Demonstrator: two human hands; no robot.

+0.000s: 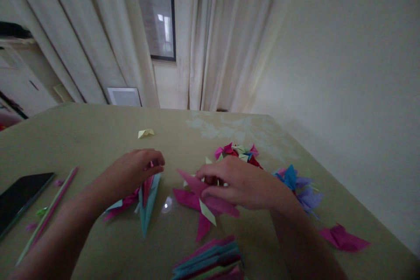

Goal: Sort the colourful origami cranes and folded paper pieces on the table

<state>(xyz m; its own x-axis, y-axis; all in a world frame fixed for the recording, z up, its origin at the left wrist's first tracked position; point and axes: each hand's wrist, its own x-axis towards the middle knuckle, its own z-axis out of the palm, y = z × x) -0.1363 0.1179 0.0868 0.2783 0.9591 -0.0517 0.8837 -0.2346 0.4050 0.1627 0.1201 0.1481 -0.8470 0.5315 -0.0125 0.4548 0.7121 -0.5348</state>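
My left hand (139, 166) hovers over the left pile, thumb and fingers curved and slightly apart. Beneath it lie a light-blue folded paper plane (150, 208) with pink paper inside its folds, and more magenta folded paper (129, 201). To the right, my right hand (231, 181) is closed with thumb and fingers on a pink folded paper piece (193, 181). Under and around that piece are other magenta folded pieces (204, 226) and a pale green one (207, 213). My fingers partly cover this group.
Stacked coloured folded papers (210, 260) lie at the front. Small folded pieces (241, 151) and blue-purple ones (303, 190) sit behind and right, with a magenta piece (344, 237). A phone (22, 197), a thin green-pink stick (49, 214) and a yellow piece (146, 133) are also on the table.
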